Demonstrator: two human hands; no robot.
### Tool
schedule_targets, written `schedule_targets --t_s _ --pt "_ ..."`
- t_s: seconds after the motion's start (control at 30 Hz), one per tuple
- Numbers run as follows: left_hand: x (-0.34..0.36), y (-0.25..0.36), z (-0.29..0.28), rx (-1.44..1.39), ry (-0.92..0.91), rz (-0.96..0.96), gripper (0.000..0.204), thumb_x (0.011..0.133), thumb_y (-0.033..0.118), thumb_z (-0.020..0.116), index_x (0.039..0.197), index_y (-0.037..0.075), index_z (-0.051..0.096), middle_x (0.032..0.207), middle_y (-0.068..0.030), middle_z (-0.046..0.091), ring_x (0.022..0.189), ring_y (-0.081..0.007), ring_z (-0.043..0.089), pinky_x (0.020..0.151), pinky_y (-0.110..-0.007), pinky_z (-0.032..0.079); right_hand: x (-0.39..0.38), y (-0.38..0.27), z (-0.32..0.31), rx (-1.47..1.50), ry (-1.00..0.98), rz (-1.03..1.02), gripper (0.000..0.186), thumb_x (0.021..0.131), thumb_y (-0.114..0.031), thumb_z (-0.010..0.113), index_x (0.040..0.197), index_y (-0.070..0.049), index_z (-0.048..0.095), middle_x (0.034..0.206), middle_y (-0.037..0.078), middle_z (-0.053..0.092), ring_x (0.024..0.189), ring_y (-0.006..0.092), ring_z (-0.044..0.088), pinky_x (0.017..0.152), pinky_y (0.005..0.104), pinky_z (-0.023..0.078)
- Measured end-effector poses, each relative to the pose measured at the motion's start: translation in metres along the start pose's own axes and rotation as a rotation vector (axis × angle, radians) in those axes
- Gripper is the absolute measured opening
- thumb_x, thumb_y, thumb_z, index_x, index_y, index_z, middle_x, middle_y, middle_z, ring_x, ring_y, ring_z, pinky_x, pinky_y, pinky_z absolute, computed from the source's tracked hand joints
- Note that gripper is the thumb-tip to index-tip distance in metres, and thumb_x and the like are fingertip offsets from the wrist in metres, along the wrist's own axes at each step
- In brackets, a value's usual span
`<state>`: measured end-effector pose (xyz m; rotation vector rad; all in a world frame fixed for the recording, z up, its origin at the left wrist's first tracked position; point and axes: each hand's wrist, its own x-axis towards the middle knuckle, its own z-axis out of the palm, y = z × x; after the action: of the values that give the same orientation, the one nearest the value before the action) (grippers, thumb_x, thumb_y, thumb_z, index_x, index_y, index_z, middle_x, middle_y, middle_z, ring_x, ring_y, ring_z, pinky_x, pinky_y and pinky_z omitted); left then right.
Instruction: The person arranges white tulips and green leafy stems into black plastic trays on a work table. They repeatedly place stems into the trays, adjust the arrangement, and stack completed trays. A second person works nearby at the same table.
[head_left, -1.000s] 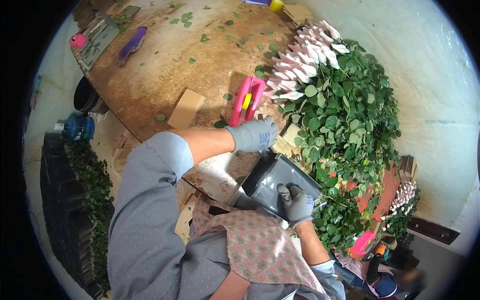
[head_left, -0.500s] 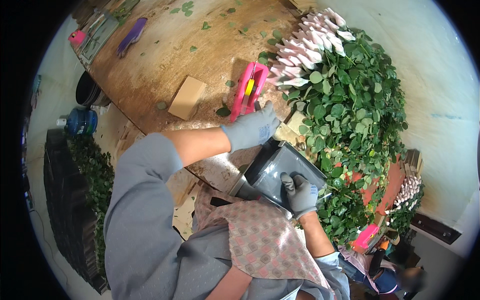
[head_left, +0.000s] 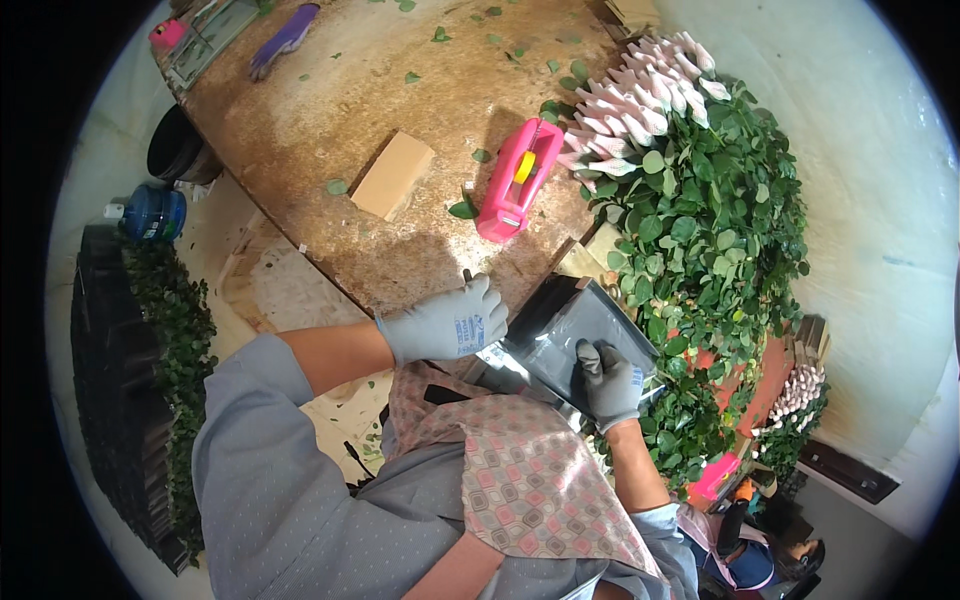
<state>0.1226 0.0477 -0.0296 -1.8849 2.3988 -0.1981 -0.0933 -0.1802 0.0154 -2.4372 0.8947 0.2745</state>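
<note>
My left hand, in a grey glove, is above the near edge of the table, just left of a dark grey box-shaped stand. Its fingers are curled closed; a small dark tip shows by them, and I cannot make out what it is. My right hand, gloved in grey too, rests closed against the stand's sloping face, and anything inside its fingers is hidden. Beyond the left hand stands a pink tape dispenser with a yellow core. To the right lies a large heap of leafy stems with flower heads in pale netting.
A small cardboard box and loose leaves lie on the worn wooden table. Farther left are a purple glove, a black bucket and a blue water bottle. Another person is at lower right.
My left hand has drawn back toward me and left, away from the dispenser and the stand's far corner. The right hand stays on the stand. The whole view has shifted slightly.
</note>
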Motion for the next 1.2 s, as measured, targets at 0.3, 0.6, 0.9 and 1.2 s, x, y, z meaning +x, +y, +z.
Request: schedule_targets --t_s 0.3,0.6,0.9,1.2 --pt "0.006 0.011 -0.001 -0.031 0.115 0.023 0.018 0.092 0.023 0.053 0.098 0.010 0.063 0.091 -0.0063 0.060 0.089 -0.0237 0.060 0.088 -0.044 0.048 -0.007 -0.023 -0.008 0.004 0.056 -0.002 0.056 0.099 -0.062 0.053 0.097 -0.010 0.072 0.085 0.022 0.069 0.085 0.0458 0.066 0.071 0.0487 0.052" --pt "0.018 0.011 0.000 -0.260 0.047 -0.098 0.008 0.088 0.020 0.055 0.088 0.014 0.059 0.086 -0.0042 0.056 0.084 -0.0223 0.058 0.076 -0.038 0.044 -0.007 -0.020 -0.008 -0.038 0.035 0.014 0.064 0.100 -0.065 0.048 0.105 -0.006 0.073 0.094 0.023 0.072 0.090 0.0457 0.068 0.078 0.0516 0.052" --pt "0.010 -0.004 -0.085 -0.414 0.110 -0.246 0.013 0.082 0.014 0.066 0.093 0.008 0.060 0.091 -0.0080 0.060 0.090 -0.0258 0.060 0.081 -0.041 0.046 -0.021 -0.011 -0.002 0.252 0.232 0.098 0.050 0.096 -0.052 0.064 0.108 -0.004 0.062 0.094 0.021 0.071 0.090 0.0428 0.068 0.079 0.0494 0.052" --pt "0.115 0.057 -0.078 -1.747 0.232 -0.514 0.041 0.102 0.030 0.059 0.129 -0.001 0.060 0.122 -0.0108 0.063 0.113 -0.0205 0.059 0.099 -0.036 0.047 -0.050 0.003 -0.004 0.643 0.263 -0.022 0.049 0.100 -0.040 0.058 0.127 0.000 0.050 0.115 0.027 0.066 0.107 0.0439 0.065 0.092 0.0469 0.050"
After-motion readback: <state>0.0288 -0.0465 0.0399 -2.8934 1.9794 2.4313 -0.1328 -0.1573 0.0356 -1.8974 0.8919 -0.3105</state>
